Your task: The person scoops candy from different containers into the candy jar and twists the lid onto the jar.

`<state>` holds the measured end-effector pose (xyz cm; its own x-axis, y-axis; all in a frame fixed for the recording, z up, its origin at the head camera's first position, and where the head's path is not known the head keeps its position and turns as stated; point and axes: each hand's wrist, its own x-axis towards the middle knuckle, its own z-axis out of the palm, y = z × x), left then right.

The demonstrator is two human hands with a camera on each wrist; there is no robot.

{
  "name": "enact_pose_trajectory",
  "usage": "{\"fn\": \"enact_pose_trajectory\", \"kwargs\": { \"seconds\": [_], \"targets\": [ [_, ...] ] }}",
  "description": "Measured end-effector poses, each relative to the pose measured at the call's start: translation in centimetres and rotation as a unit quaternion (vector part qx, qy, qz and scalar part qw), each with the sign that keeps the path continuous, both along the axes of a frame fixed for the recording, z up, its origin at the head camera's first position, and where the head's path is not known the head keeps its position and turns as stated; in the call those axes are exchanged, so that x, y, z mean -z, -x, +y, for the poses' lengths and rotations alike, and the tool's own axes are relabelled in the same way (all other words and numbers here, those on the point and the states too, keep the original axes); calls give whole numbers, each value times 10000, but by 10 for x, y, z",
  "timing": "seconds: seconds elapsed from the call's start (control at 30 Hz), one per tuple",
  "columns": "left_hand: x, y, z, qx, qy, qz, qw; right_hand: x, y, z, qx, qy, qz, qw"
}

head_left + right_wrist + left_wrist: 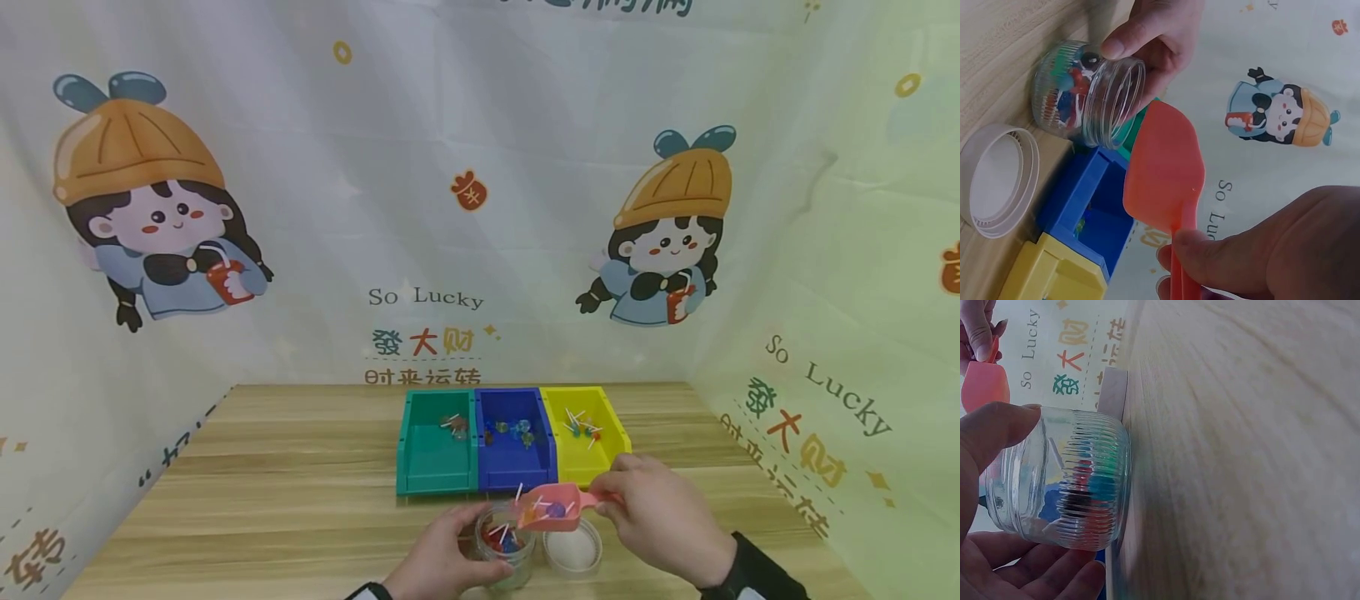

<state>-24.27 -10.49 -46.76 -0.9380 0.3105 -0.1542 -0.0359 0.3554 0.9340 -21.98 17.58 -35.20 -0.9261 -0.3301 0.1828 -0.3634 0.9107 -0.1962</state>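
Observation:
My left hand grips a ribbed glass jar standing on the table, thumb on one side and fingers on the other. Inside the jar lie several small lollipops in red, blue and other colours. My right hand holds a pink scoop by its handle. In the head view the scoop carries a few lollipops, orange and purple, with white sticks. The scoop's front edge overlaps the jar's mouth in that view; in the right wrist view it is beside the open rim.
A white round lid lies on the table right of the jar. Behind stand three joined bins: green with brownish pieces, blue with blue and yellowish pieces, yellow with lollipops. A printed cloth hangs behind the wooden table.

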Motion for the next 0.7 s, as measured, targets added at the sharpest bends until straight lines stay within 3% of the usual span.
{"fn": "enact_pose_trajectory", "kwargs": {
  "seconds": [0.27,0.7],
  "targets": [
    [1,-1,-1,15,52,185,9998,2,-6,-5,-213,-176,721,9970],
    [0,-2,0,-45,107,184,9998,2,-8,-9,-459,-377,1429,9880]
  ]
}}
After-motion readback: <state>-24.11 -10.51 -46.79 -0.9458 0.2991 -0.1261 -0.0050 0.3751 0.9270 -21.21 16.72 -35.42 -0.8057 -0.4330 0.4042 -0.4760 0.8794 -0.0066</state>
